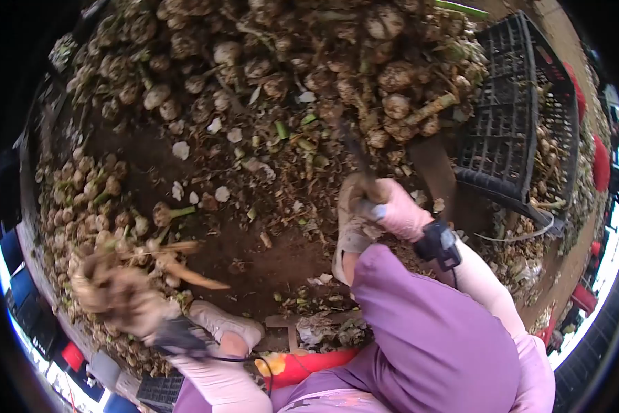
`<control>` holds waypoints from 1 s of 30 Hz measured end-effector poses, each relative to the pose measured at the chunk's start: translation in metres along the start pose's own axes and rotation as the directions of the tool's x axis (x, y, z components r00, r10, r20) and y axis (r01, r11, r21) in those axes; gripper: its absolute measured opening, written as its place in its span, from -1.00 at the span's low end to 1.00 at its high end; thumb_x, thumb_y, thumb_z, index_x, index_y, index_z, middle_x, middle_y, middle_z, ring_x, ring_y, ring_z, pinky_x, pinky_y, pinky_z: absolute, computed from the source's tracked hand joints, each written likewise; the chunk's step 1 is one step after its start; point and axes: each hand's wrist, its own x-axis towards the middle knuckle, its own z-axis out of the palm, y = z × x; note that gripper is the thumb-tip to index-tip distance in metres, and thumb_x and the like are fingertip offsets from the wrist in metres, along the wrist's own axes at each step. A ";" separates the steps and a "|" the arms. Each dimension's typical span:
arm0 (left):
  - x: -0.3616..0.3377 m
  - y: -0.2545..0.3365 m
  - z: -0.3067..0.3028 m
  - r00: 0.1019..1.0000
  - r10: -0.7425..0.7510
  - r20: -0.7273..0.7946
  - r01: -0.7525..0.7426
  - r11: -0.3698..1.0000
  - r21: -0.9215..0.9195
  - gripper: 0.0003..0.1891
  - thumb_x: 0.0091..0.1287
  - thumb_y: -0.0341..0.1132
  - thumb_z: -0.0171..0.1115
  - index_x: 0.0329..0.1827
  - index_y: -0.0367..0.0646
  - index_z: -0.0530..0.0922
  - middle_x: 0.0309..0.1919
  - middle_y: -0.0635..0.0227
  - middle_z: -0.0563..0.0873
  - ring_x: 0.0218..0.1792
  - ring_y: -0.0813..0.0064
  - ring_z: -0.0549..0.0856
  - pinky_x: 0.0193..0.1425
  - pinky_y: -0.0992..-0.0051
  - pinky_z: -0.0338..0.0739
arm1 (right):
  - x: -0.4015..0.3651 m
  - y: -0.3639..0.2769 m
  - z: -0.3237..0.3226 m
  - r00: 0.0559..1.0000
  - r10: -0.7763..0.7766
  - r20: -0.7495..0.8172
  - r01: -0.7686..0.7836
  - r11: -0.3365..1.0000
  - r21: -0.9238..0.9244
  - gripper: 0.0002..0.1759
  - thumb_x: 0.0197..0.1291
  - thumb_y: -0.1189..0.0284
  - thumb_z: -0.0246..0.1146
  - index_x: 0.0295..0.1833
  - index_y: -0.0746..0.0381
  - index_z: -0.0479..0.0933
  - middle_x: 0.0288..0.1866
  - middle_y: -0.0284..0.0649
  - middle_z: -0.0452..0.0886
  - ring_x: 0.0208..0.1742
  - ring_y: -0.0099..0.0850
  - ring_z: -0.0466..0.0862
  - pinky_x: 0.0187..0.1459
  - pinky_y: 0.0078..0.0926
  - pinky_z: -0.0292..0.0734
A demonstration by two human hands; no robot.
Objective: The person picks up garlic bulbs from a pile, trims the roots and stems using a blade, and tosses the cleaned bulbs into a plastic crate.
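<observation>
My right hand (394, 210), in a pale pink sleeve glove, is closed round the handle of a dark, slender tool (356, 148) that points up towards the large heap of soil-covered bulbs (275, 65). My right shoe (349, 241) is beside that hand. At the lower left, my left hand (120, 292) is smeared by motion over a smaller pile of bulbs (92, 199); whether it holds anything is unclear. Dry, pale orange leaves (196, 274) stick out beside it. A single bulb with a green stem (165, 214) is just above.
A black plastic crate (498, 113) stands tilted at the upper right, with more bulbs behind it. Cut stems and pale peelings (222, 194) litter the brown ground. My left shoe (227, 325) is near the bottom, with a red object (309, 365) under my legs.
</observation>
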 end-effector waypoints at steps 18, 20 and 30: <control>0.073 -0.009 -0.143 0.466 0.682 -0.564 0.884 -0.386 0.263 -0.58 -0.04 -0.44 0.24 -0.02 -0.03 0.54 0.28 0.17 0.31 0.23 0.07 0.38 0.27 0.27 0.33 | 0.007 -0.010 0.033 0.976 0.175 -0.128 -0.190 0.975 -0.115 -0.85 0.06 0.41 0.20 -0.34 0.29 0.47 -0.55 -0.43 0.41 -0.60 -0.69 0.33 -0.58 -0.72 0.18; 0.050 0.004 -0.076 0.874 0.398 -0.277 0.464 -0.852 0.243 -0.54 -0.11 -0.51 0.31 -0.05 -0.01 0.56 0.14 0.12 0.43 0.17 0.09 0.41 0.22 0.30 0.38 | 0.010 0.000 0.030 0.987 0.101 -0.123 -0.123 0.976 -0.180 -0.84 0.04 0.41 0.19 -0.35 0.29 0.47 -0.53 -0.42 0.43 -0.53 -0.66 0.38 -0.50 -0.69 0.24; -0.145 0.178 0.103 0.031 0.837 -0.546 0.604 -0.451 -0.657 -0.61 0.04 -0.19 0.24 -0.04 -0.05 0.60 -0.11 0.06 0.64 -0.08 0.07 0.62 0.00 0.30 0.50 | 0.014 -0.004 0.034 1.000 0.005 0.000 -0.005 0.980 -0.200 -0.84 0.03 0.42 0.20 -0.31 0.30 0.53 -0.45 -0.37 0.52 -0.39 -0.57 0.47 -0.31 -0.60 0.39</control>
